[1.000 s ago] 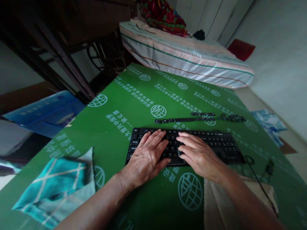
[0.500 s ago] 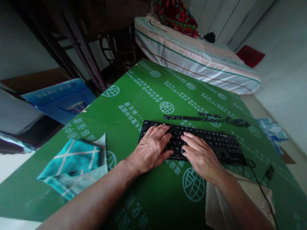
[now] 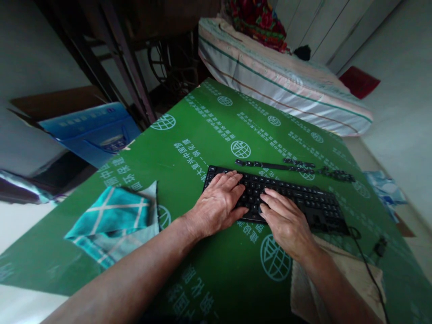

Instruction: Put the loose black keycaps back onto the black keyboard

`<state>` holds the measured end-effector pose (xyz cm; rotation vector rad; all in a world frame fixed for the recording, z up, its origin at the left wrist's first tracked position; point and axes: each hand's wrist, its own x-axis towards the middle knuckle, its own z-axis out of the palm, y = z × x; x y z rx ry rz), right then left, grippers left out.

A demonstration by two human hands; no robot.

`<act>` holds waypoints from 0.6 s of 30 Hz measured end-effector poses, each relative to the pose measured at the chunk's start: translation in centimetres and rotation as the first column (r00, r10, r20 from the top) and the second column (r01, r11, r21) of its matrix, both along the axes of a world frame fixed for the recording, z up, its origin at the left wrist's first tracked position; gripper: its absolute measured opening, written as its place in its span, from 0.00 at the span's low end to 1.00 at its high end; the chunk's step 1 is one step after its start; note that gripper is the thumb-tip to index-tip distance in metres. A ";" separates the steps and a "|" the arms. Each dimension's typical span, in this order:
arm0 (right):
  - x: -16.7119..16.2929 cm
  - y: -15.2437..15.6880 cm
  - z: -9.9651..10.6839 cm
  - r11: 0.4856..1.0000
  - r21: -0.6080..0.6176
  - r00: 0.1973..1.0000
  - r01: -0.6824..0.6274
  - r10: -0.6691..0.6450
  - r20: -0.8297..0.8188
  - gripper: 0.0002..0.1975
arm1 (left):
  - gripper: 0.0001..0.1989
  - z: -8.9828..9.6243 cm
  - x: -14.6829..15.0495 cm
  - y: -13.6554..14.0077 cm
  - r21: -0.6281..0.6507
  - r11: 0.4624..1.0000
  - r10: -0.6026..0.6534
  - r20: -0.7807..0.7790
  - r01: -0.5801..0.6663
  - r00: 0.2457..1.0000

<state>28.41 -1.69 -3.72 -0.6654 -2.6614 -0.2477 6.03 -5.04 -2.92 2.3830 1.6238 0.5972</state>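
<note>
Left hand (image 3: pixel 219 204) lies fingers extended, thumb apart, on the left part of the black keyboard (image 3: pixel 319 204). Right hand (image 3: pixel 286 220) bends over its middle keys; whether it pinches one cannot be told. Keyboard lies on the green table (image 3: pixel 205 132), loose keycaps (image 3: pixel 275 166) just beyond.

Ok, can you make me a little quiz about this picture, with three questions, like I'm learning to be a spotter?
1. Pick one. The left hand and the right hand are both at:
A) a cup
B) a keyboard
C) a pillow

2. True or false? The teal checked cloth lies to the left of the keyboard.

3. Fill in the blank. The loose black keys beyond the keyboard lie on a table whose main colour is ____.

Key: 1. B; 2. true; 3. green
</note>
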 end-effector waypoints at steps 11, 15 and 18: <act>-0.1 -1.7 -0.8 0.996 0.053 0.997 0.069 -0.066 -0.046 0.13 | 0.24 -0.4 0.0 -0.1 0.022 1.000 0.000 -0.005 0.000 1.000; -0.1 -2.1 -1.2 0.994 0.061 0.995 0.094 -0.091 -0.040 0.15 | 0.24 -0.5 0.0 0.0 0.042 0.999 -0.008 -0.006 0.008 1.000; -0.1 -2.2 -1.4 0.993 0.053 0.994 0.102 -0.099 -0.055 0.15 | 0.23 -0.5 0.0 0.0 0.039 0.999 -0.002 0.000 0.002 1.000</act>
